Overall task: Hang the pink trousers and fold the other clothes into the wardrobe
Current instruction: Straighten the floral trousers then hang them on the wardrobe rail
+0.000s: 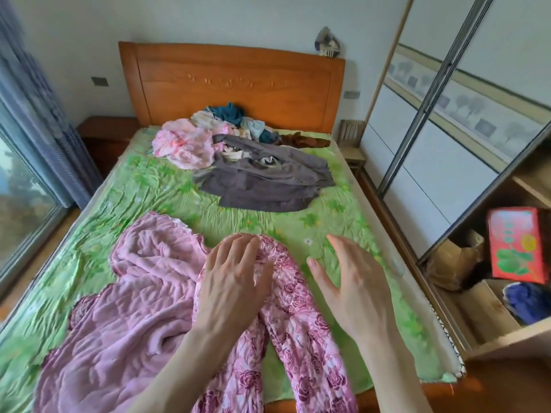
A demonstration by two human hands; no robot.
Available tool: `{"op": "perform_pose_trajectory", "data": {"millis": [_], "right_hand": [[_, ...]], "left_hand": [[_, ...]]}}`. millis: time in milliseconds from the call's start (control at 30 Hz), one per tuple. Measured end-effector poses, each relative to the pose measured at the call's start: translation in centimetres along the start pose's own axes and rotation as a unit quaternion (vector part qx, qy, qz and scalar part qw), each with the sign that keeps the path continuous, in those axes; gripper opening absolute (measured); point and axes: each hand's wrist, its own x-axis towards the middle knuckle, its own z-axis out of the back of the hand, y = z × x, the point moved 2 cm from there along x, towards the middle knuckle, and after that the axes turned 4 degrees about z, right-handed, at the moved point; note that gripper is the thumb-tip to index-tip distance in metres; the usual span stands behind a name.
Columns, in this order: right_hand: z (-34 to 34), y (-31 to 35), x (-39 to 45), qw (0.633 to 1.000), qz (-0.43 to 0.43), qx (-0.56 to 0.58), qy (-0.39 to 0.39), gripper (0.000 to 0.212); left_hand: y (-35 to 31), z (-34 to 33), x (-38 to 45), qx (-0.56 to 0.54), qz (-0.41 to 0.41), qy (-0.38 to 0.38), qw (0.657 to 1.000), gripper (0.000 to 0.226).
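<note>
Both forearms reached in from the near edge, and the fingers [238, 248] of the left hand [232, 281] lay straight and spread, pressing flat on the pink trousers [298, 317] near their folded far end without curling round anything. Beside it the right hand [348, 287] hovered open just above the cloth and the sheet, fingers loosely extended, gripping nothing. Those rose-printed trousers lay on the near part of the bed [143, 189], their two legs running back toward the camera and off the mattress edge. Touching them on the left sprawled a mauve blanket [140, 293], crumpled and thick. From the crinkled look I judged the trousers light, thin and limp, likely to sag and slide, so the waistband seemed the best place to pinch them with both hands, or the fold for draping over a hanger. Well apart, by the headboard [232, 81], waited the clothes pile [238, 150]; the wardrobe [483, 174] stood open at right.
</note>
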Motion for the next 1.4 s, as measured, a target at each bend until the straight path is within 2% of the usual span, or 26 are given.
{"op": "perform_pose_trajectory", "data": {"millis": [267,467,700,933,1133,1400], "right_hand": [[-5.7,-4.8,7.3,0.998,0.035,0.023,0.038,0.064],[-10.7,-8.7,12.6,0.993,0.065,0.072,0.07,0.067],[-16.9,-10.7,15.7,0.985,0.096,0.076,0.118,0.061],[-22.5,-11.8,19.0,0.983,0.092,0.05,0.152,0.062],[-31.1,-13.5,20.7,0.982,0.077,0.03,0.17,0.063],[-46.3,-15.8,21.9,0.978,-0.009,0.045,0.203,0.06]], "left_hand": [[2.1,-7.0,5.1,0.026,0.066,0.028,0.997,0.048],[2.6,-11.5,7.9,0.08,0.117,0.038,0.989,0.047],[3.8,-14.4,11.1,0.087,0.145,0.058,0.984,0.046],[8.8,-18.7,13.1,0.076,0.146,0.067,0.984,0.045],[14.8,-26.8,14.3,0.06,0.161,0.09,0.981,0.048],[23.0,-38.0,14.2,0.036,0.187,0.119,0.974,0.053]]}}
